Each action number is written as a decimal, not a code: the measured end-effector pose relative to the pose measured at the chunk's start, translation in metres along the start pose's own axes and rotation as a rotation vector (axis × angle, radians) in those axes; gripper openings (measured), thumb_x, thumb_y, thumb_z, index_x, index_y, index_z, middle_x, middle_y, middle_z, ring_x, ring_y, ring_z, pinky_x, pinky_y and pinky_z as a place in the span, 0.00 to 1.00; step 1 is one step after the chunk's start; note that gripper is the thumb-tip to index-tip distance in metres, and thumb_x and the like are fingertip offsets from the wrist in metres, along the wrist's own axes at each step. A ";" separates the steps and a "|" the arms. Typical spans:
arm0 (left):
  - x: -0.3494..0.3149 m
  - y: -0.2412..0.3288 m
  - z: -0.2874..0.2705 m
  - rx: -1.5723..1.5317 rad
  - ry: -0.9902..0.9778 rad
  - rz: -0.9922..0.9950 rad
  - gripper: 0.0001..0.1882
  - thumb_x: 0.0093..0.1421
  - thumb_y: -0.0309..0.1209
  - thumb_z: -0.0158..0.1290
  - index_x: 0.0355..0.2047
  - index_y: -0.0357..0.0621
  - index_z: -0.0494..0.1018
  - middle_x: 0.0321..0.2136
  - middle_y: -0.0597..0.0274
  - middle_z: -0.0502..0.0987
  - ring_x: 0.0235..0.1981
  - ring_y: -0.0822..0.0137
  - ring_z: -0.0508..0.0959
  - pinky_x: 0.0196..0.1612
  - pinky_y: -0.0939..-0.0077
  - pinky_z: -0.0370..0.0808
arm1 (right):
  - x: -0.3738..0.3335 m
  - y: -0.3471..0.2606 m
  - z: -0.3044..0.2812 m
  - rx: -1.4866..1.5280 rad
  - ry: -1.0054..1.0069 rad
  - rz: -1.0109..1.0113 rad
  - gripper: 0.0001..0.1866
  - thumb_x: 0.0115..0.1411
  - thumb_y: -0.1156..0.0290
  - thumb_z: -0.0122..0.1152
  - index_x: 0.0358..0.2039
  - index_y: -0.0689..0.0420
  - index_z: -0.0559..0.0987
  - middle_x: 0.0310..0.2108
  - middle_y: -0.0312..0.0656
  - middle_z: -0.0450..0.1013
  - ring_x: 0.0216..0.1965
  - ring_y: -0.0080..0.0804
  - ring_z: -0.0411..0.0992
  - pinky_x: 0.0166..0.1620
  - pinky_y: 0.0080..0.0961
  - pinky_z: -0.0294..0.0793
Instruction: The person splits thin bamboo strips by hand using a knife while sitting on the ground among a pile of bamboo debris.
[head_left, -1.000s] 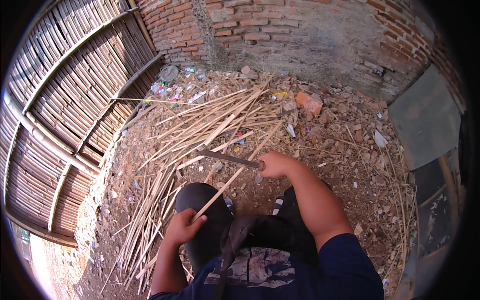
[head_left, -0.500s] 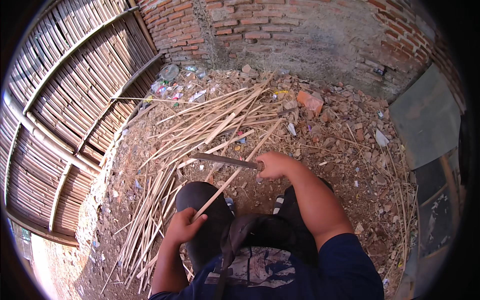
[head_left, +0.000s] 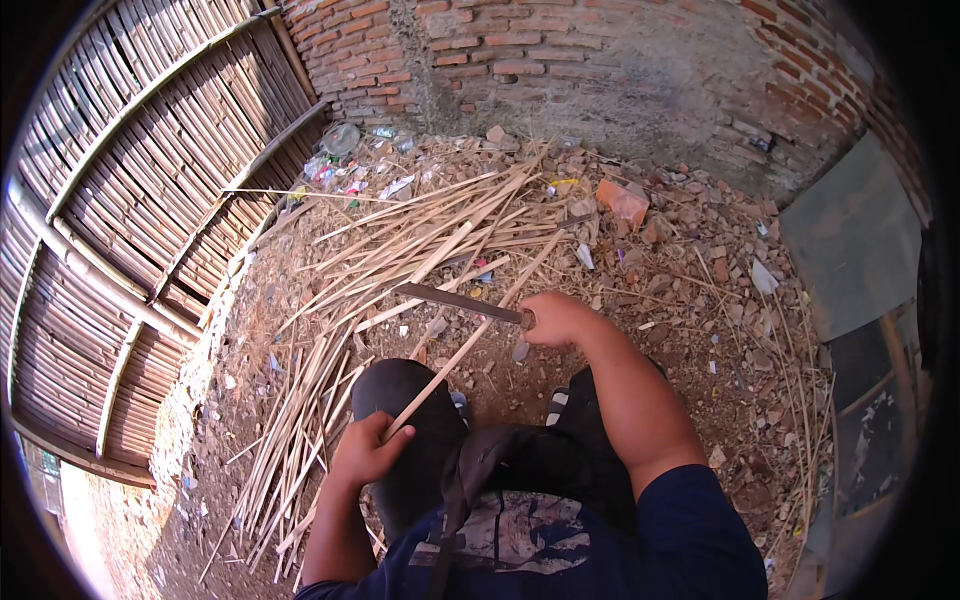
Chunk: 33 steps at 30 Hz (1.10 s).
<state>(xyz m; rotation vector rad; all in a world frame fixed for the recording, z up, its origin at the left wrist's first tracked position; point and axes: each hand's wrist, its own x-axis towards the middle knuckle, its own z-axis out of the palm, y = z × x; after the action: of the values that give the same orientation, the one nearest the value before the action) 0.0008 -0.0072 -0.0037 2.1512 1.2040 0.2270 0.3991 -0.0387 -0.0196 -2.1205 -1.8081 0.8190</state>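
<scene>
My left hand (head_left: pixel 370 450), by my left knee, is closed round a long pale bamboo strip (head_left: pixel 448 368). The strip slants from below that hand up and away to the right, its far end over the ground. In my right hand (head_left: pixel 556 320) is the handle of a machete (head_left: pixel 460 302), gripped in a closed fist. Its long dark blade points left and crosses the strip in view; whether the two touch I cannot tell. Beyond and to the left, many more split bamboo strips (head_left: pixel 400 250) lie in a loose heap.
Rubble and litter cover the ground, with an orange brick piece (head_left: pixel 622 203) beyond my right hand. A brick wall (head_left: pixel 560 70) closes the far side, a bamboo slat wall (head_left: pixel 150 190) the left. Grey panels (head_left: pixel 855 240) lean at the right.
My right hand has shifted slightly away and to the right, taking the machete with it. My left hand stays in place on the bamboo strip.
</scene>
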 end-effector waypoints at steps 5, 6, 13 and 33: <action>0.002 -0.001 -0.002 0.017 -0.009 0.028 0.24 0.61 0.49 0.63 0.28 0.37 0.75 0.19 0.48 0.75 0.23 0.52 0.77 0.30 0.60 0.72 | 0.000 -0.012 0.015 -0.116 -0.063 -0.115 0.25 0.50 0.59 0.70 0.49 0.52 0.83 0.40 0.50 0.81 0.45 0.49 0.79 0.48 0.45 0.78; 0.002 -0.001 -0.002 0.018 -0.010 0.026 0.24 0.61 0.49 0.63 0.27 0.37 0.75 0.19 0.48 0.75 0.23 0.52 0.77 0.30 0.60 0.72 | 0.001 -0.013 0.017 -0.129 -0.078 -0.143 0.25 0.50 0.58 0.70 0.49 0.52 0.83 0.40 0.50 0.81 0.45 0.49 0.79 0.48 0.44 0.78; 0.000 -0.002 0.000 0.003 0.007 0.015 0.23 0.61 0.48 0.63 0.27 0.37 0.75 0.18 0.49 0.74 0.21 0.56 0.75 0.29 0.61 0.71 | 0.001 0.000 -0.002 0.040 -0.027 0.040 0.26 0.50 0.57 0.71 0.49 0.54 0.83 0.41 0.51 0.81 0.45 0.49 0.79 0.49 0.44 0.78; 0.001 -0.002 0.000 -0.022 -0.013 -0.003 0.23 0.61 0.48 0.63 0.27 0.37 0.75 0.18 0.51 0.74 0.21 0.58 0.75 0.28 0.62 0.71 | -0.002 -0.004 0.006 0.022 -0.027 0.009 0.26 0.51 0.58 0.71 0.50 0.54 0.82 0.34 0.48 0.82 0.40 0.46 0.81 0.45 0.42 0.79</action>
<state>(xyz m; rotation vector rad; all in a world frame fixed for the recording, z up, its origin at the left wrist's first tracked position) 0.0000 -0.0051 -0.0050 2.1289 1.1927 0.2238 0.3924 -0.0411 -0.0217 -2.1147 -1.7957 0.8704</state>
